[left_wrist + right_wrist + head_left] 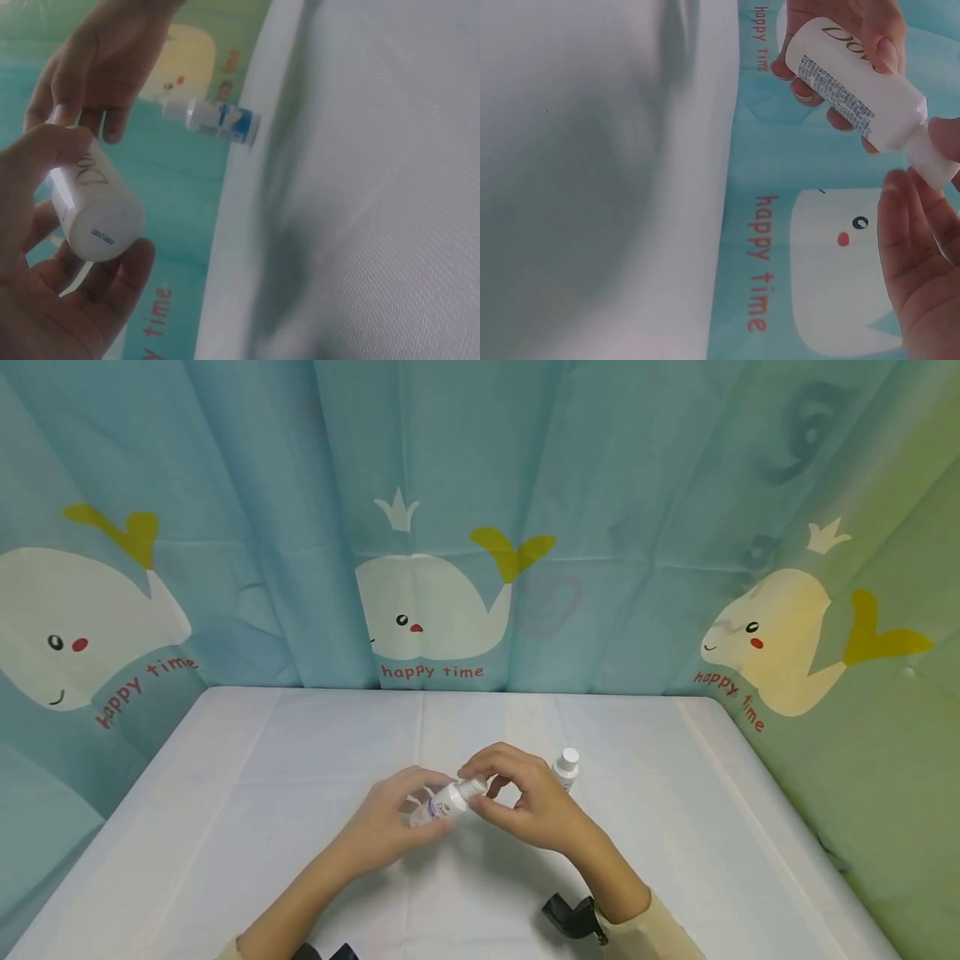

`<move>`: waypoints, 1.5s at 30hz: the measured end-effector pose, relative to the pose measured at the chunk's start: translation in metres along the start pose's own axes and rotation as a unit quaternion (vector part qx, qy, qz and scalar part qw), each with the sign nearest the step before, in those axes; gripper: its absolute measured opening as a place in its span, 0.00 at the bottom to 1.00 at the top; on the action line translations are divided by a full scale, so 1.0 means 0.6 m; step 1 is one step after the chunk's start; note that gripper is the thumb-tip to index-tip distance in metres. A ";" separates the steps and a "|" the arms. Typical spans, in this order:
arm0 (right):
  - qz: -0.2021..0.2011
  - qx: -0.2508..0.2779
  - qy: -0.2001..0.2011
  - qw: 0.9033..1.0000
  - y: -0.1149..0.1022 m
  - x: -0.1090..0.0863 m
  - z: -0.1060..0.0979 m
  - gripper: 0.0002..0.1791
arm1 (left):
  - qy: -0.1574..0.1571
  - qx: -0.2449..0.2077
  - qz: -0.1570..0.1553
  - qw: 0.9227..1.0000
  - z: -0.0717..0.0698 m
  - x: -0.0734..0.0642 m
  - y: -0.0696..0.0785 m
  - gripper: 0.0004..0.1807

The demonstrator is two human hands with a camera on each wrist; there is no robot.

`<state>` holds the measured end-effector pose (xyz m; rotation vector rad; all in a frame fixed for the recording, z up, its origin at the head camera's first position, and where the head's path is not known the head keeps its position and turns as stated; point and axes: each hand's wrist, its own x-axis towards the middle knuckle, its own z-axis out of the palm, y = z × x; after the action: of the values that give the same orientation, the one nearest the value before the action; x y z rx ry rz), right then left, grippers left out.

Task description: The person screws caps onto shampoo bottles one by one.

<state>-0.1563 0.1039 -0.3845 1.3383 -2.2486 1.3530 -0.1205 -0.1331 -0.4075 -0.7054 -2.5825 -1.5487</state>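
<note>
A small white bottle [437, 807] is tilted above the table, its cap end toward the right. My left hand [390, 822] grips its body, thumb on the near side. In the left wrist view the round base of the bottle [105, 225] faces the camera. With thumb and fingers, my right hand [531, 797] pinches the bottle's cap [928, 156]. Gold lettering and a block of small print show on the bottle [855, 90] in the right wrist view. Behind the right hand a second white bottle [567, 766] stands upright, with a blue label visible in the left wrist view.
A white cloth covers the table [300, 752]. Blue-green curtains [622, 485] printed with whales hang along its back and sides. A black wrist mount [572, 917] sits below the right forearm, and another dark one shows at the bottom edge near the left forearm.
</note>
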 end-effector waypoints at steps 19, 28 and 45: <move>-0.011 0.012 -0.012 1.000 -0.004 0.002 -0.002 0.11 | -0.007 -0.001 0.000 1.000 -0.001 -0.001 0.005 0.19; -0.019 0.006 -0.006 1.000 0.000 0.002 -0.003 0.13 | -0.006 -0.009 0.000 1.000 -0.001 0.000 0.006 0.20; -0.017 0.021 -0.007 1.000 -0.006 0.003 -0.001 0.10 | -0.011 -0.002 0.008 1.000 0.001 -0.002 0.006 0.21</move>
<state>-0.1548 0.1028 -0.3811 1.3964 -2.2079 1.3906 -0.1180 -0.1317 -0.4053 -0.7456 -2.5841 -1.5495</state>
